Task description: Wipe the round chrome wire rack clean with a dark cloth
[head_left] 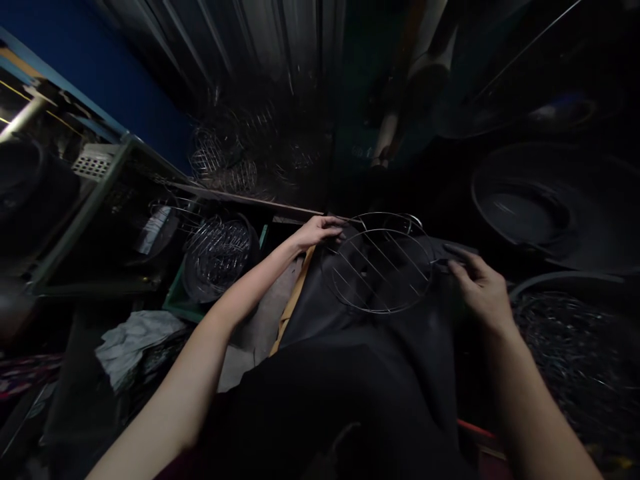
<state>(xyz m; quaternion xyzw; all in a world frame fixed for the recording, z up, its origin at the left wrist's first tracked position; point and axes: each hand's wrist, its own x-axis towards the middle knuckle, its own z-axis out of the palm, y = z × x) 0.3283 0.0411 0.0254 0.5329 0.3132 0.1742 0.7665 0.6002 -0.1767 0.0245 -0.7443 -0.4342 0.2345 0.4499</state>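
A round wire rack with parallel bars and a second wire hoop behind it is held over my dark apron. At its upper left, my left hand is closed, thumb and fingers pinching the wire edge. My right hand is beside the right rim, thumb and forefinger brought together around a small dark piece that reaches toward the rack. Dim light hides what that piece is, and whether it joins the rack cannot be told.
To the left, a dark round tub holds a heap of wire pieces, near a green crate and a crumpled grey cloth. More wire racks lie beyond a ledge. At right are a large basin and a wire-filled container.
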